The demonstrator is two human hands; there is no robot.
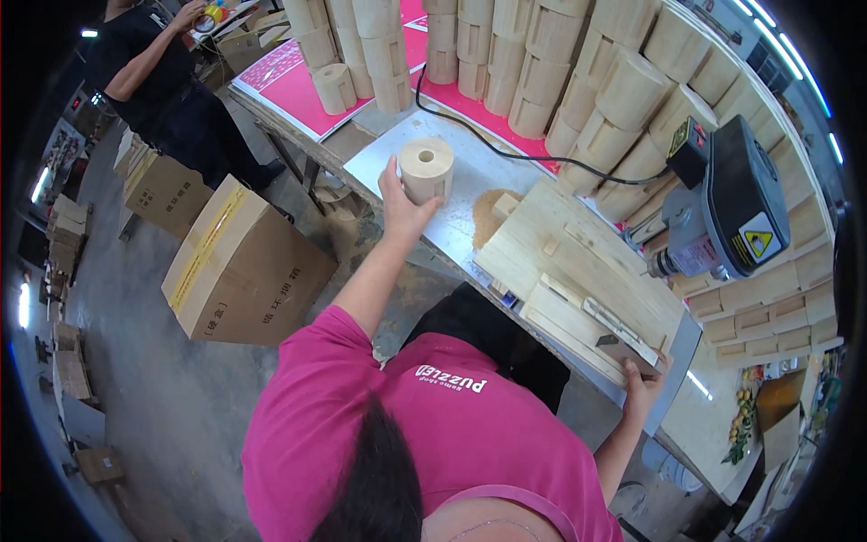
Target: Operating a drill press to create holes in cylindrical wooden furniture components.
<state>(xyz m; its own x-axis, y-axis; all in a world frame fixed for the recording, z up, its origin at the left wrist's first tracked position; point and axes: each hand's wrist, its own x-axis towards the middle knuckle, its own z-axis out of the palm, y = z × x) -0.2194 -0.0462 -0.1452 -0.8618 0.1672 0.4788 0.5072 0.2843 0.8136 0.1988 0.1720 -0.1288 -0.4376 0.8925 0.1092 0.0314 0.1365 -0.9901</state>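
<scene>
Wooden cylinder [426, 168] gripped by left hand [402, 206] beside the sawdust pile [488, 217]; right hand [643, 379] clasps the wooden jig [587, 280] past that pile.

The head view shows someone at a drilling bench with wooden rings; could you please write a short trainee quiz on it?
1. True or false: the left hand has its grip on a single wooden ring standing on the metal sheet.
2. Where is the right hand?
A. on the drill press
B. at the near edge of the wooden jig board
C. in the sawdust pile
3. What covers the bench under the stacked rings at the back?

Key: 1 true. 2 B. 3 Pink sheets.
</scene>
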